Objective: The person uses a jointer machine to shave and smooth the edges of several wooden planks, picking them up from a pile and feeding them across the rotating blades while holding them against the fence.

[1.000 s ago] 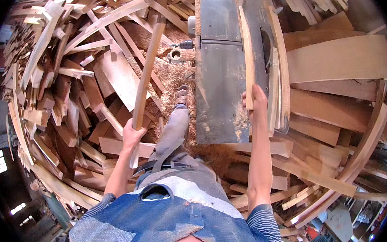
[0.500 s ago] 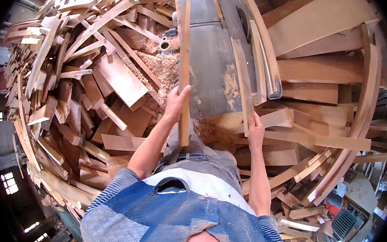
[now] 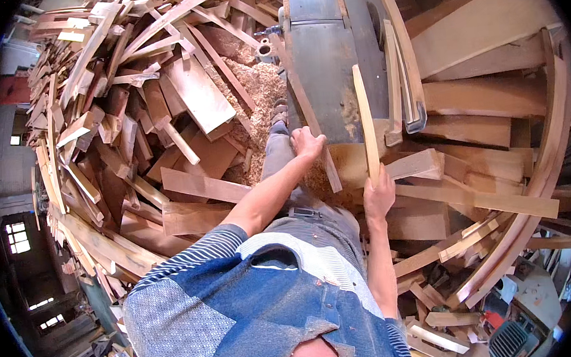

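Observation:
My left hand (image 3: 308,143) is closed around a long narrow wooden strip (image 3: 304,103). This strip slants along the left edge of a grey metal machine table (image 3: 322,61), its near end pointing toward my legs. In my closed right hand (image 3: 379,192) is the near end of a second, paler wooden strip (image 3: 366,115). That one stands off to the right, its far end reaching over the table's right side. Sawdust clings to the table's near right part. My fingertips on the second strip are partly hidden.
Offcuts (image 3: 188,95) lie heaped on the left over wood shavings (image 3: 251,80). Wide boards (image 3: 481,103) are stacked on the right. Curved strips (image 3: 404,55) rest along the machine's right side. A long curved timber (image 3: 550,137) bends round the far right.
The left strip has swung to a slant, and my left hand has moved right and nearer. The right strip has come toward me and tilted, its far end now nearer. The view has shifted slightly.

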The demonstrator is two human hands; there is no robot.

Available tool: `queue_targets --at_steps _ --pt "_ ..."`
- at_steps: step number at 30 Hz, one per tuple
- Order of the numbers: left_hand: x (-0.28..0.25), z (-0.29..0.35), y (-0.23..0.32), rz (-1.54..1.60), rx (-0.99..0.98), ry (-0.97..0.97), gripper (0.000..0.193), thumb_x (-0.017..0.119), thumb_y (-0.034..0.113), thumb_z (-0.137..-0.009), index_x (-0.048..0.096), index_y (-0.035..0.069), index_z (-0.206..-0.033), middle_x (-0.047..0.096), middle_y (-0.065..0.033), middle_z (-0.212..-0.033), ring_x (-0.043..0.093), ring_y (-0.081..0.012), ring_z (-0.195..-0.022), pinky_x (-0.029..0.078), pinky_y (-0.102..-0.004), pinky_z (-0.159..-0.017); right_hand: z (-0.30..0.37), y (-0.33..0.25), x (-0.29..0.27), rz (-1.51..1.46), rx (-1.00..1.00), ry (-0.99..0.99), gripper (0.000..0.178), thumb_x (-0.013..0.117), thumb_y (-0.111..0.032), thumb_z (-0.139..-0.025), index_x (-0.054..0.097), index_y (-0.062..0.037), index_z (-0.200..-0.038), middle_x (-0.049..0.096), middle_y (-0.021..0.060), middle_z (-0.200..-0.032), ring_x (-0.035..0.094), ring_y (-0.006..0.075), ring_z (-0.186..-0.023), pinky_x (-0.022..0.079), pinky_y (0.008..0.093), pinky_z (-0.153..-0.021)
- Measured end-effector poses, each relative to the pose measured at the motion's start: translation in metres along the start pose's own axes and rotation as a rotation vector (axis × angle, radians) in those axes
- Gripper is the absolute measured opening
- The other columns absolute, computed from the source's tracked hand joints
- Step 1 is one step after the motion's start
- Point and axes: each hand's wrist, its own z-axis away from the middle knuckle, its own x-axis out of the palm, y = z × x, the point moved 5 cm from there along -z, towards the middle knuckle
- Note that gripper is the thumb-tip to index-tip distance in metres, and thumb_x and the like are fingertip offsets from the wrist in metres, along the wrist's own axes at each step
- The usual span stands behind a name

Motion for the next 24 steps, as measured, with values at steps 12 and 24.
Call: queue_targets --at_steps 12,24 --pt "0.023 0.007 0.068 0.832 -0.204 -0.628 0.045 0.072 0.04 -0.095 0.057 0.0 -0.111 0.062 -0.0072 -0.095 0.061 -0.0148 -0.082 0.053 -0.0318 -0.07 -0.017 -0.079 0.002 -0.213 -0.059 -0.093 0.05 0.078 -0.02 -0.085 0.063 -0.0013 -0.129 0.07 0.0181 -0.104 0.067 0.0352 -0.09 0.055 0.0433 -0.08" --pt "-0.068 -0.005 0.07 0.887 -0.165 -0.48 0.032 0.072 0.027 -0.096 0.058 0.004 -0.113 0.059 -0.0002 -0.083 0.059 -0.0109 -0.069 0.051 -0.0294 -0.062 -0.194 0.05 0.044 0.235 0.373 -0.139 0.05 0.066 -0.046 -0.092 0.064 0.0001 -0.111 0.071 0.0254 -0.103 0.068 0.0452 -0.099 0.053 0.0552 -0.086"
